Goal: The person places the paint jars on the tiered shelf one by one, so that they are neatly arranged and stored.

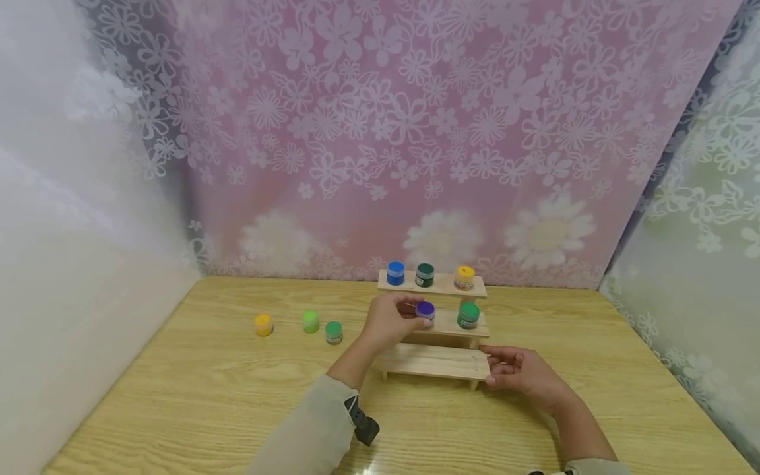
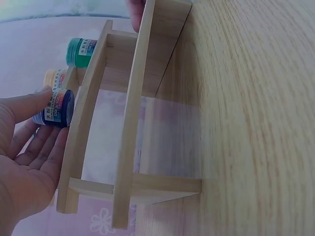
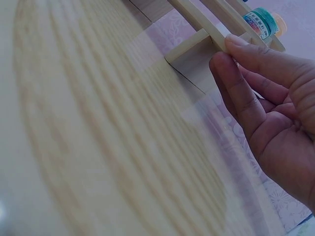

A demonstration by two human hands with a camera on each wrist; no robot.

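My left hand (image 1: 387,324) holds a purple-lidded paint jar (image 1: 425,310) between thumb and fingers, at the middle step of a three-tier wooden stand (image 1: 436,361). In the left wrist view the jar (image 2: 55,109) is against the shelf edge; whether it bears on the shelf I cannot tell. With thumb and fingers, my right hand (image 1: 528,377) pinches the right end of the lowest shelf, as the right wrist view also shows. A green paint jar (image 1: 468,315) stands on the middle step's right side. Blue (image 1: 395,273), dark green (image 1: 424,275) and yellow (image 1: 464,278) jars stand on top.
Left of the stand, an orange-yellow jar (image 1: 264,324), a light green jar (image 1: 311,321) and a green jar (image 1: 334,332) stand on the wood-grain table (image 1: 208,396). A pink floral curtain (image 1: 380,132) hangs behind the table's back edge.
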